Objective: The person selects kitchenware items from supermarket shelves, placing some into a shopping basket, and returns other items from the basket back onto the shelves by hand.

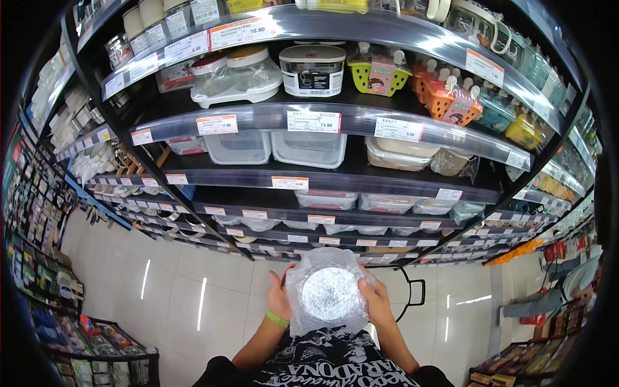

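Observation:
A round, whitish item in bubble wrap (330,293) is held up in front of my chest. My left hand (278,298), with a green band (277,318) at the wrist, grips its left side. On the opposite side my right hand (376,298) grips the wrap, thumb on the near face. Some fingers of both hands are hidden behind the package. What is inside the wrap cannot be made out clearly. A little red edge shows beside my left fingers, and a black curved frame with a handle (423,292) sticks out beyond my right hand.
Store shelves (438,187) with price labels curve across the front. They hold clear plastic containers (308,149), a lidded box (313,69), and green (380,76) and orange baskets (445,97). A display rack (106,351) stands at lower left. Another person (548,300) is at far right.

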The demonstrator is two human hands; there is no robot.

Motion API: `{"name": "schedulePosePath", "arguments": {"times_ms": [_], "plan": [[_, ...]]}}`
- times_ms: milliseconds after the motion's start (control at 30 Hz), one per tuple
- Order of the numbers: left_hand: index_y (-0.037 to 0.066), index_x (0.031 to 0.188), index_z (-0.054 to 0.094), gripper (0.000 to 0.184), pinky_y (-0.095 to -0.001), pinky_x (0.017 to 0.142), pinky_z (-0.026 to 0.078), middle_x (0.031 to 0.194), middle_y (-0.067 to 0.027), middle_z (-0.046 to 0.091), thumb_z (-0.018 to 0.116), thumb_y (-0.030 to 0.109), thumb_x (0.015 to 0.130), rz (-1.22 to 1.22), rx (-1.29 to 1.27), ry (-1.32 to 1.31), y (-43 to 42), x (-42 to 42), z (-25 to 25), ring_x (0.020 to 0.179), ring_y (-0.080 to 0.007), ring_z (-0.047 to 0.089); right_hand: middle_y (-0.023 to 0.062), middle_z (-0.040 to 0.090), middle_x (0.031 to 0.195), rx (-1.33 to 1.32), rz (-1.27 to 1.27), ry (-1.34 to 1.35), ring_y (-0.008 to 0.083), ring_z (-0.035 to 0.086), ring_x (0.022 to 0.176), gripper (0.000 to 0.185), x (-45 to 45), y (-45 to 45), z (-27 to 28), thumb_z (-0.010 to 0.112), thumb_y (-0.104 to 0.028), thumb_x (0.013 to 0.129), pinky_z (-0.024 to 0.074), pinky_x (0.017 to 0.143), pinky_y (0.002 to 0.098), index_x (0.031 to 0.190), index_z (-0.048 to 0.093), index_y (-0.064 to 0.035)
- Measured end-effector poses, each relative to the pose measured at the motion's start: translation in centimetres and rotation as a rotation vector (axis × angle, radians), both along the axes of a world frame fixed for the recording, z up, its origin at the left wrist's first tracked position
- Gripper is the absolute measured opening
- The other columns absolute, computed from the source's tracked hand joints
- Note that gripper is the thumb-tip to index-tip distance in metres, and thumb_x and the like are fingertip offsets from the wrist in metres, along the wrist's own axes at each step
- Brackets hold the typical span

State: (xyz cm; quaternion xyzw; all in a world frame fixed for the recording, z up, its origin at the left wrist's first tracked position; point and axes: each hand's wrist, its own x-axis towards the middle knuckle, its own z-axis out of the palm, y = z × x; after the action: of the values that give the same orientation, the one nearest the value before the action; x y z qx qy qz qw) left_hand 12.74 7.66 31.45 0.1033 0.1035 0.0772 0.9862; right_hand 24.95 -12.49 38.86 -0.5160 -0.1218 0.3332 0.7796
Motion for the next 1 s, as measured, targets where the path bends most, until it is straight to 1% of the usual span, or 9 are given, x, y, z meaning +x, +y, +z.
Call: {"name": "schedulePosePath", "arguments": {"times_ms": [33,133,333,433,533,633,733,833,1000], "plan": [[0.003,0.141,0.037,0.071,-0.0473,0.104,0.041,0.138,-0.0165,0.048,0.049,0.053,0.092,0.002,-0.089,0.016,-0.1,0.2,1.2,0.122,-0.0301,0.052,0.0100,0.055,0.128,0.007,-0.006,0.019,0.0172,0.052,0.114,0.044,0.0,0.0,-0.1,0.056,-0.019,0.095,0.0388,0.099,0.0301,0.132,0.050,0.0046],[0.005,0.139,0.042,0.057,-0.0441,0.106,0.039,0.135,-0.0144,0.051,0.043,0.044,0.097,0.031,0.075,0.071,-0.4,0.7,-1.0,0.127,-0.0271,0.047,0.0081,0.058,0.124,-0.065,0.044,-0.084,0.0150,0.053,0.109,0.038,0.6,-0.2,-1.7,0.053,-0.020,0.098,0.0402,0.094,0.0275,0.127,0.056,0.0045],[0.005,0.138,0.042,0.055,-0.0436,0.105,0.040,0.134,-0.0145,0.051,0.044,0.042,0.098,0.001,0.075,0.070,-2.0,-1.0,-2.5,0.125,-0.0270,0.048,0.0082,0.065,0.109,-0.151,0.045,-0.145,0.0141,0.059,0.098,0.037,-0.2,0.2,-2.5,0.052,-0.027,0.098,0.0453,0.087,0.0274,0.117,0.063,0.0030],[0.005,0.138,0.042,0.054,-0.0433,0.104,0.041,0.134,-0.0145,0.052,0.044,0.041,0.098,-0.021,0.068,0.079,-2.5,-1.2,-2.6,0.125,-0.0269,0.048,0.0062,0.067,0.101,-0.172,0.096,0.054,0.0116,0.059,0.092,0.035,0.3,-1.3,-2.9,0.050,-0.029,0.099,0.0443,0.082,0.0258,0.113,0.065,-0.0002],[0.005,0.138,0.042,0.053,-0.0431,0.103,0.042,0.134,-0.0146,0.052,0.044,0.040,0.098,-0.044,0.068,0.080,-2.9,0.1,-2.0,0.124,-0.0269,0.049,0.0049,0.067,0.095,-0.253,0.005,-0.057,0.0108,0.059,0.085,0.035,1.4,-1.9,-1.1,0.049,-0.031,0.099,0.0438,0.077,0.0262,0.107,0.067,-0.0014],[0.005,0.138,0.042,0.052,-0.0428,0.103,0.042,0.133,-0.0147,0.052,0.044,0.039,0.098,-0.068,0.067,0.077,-2.6,0.2,-1.8,0.123,-0.0269,0.050,0.0071,0.066,0.101,-0.090,-0.126,-0.027,0.0123,0.058,0.086,0.038,2.5,-1.9,-1.4,0.050,-0.034,0.098,0.0433,0.073,0.0273,0.113,0.063,-0.0007],[0.005,0.138,0.042,0.051,-0.0425,0.102,0.043,0.133,-0.0147,0.052,0.045,0.038,0.098,-0.085,0.064,0.073,-2.9,0.6,-1.5,0.123,-0.0268,0.050,0.0112,0.062,0.113,-0.038,-0.066,-0.070,0.0208,0.059,0.103,0.047,2.8,-3.1,0.8,0.051,-0.035,0.098,0.0441,0.093,0.0343,0.127,0.053,0.0019],[0.005,0.138,0.042,0.050,-0.0422,0.102,0.044,0.133,-0.0148,0.052,0.045,0.037,0.098,-0.110,0.061,0.071,-2.9,0.6,-1.3,0.122,-0.0268,0.051,0.0104,0.060,0.115,-0.044,-0.003,-0.339,0.0148,0.056,0.099,0.046,1.7,-2.6,2.1,0.062,-0.025,0.091,0.0471,0.079,0.0315,0.128,0.051,0.0011],[0.005,0.137,0.042,0.049,-0.0418,0.101,0.045,0.132,-0.0149,0.052,0.045,0.035,0.099,-0.156,0.064,0.061,-2.8,0.9,-0.8,0.121,-0.0267,0.052,0.0052,0.063,0.100,-0.161,-0.014,-0.207,0.0111,0.058,0.089,0.044,1.3,-2.3,2.7,0.067,0.000,0.082,0.0474,0.077,0.0248,0.124,0.053,-0.0010]]}}
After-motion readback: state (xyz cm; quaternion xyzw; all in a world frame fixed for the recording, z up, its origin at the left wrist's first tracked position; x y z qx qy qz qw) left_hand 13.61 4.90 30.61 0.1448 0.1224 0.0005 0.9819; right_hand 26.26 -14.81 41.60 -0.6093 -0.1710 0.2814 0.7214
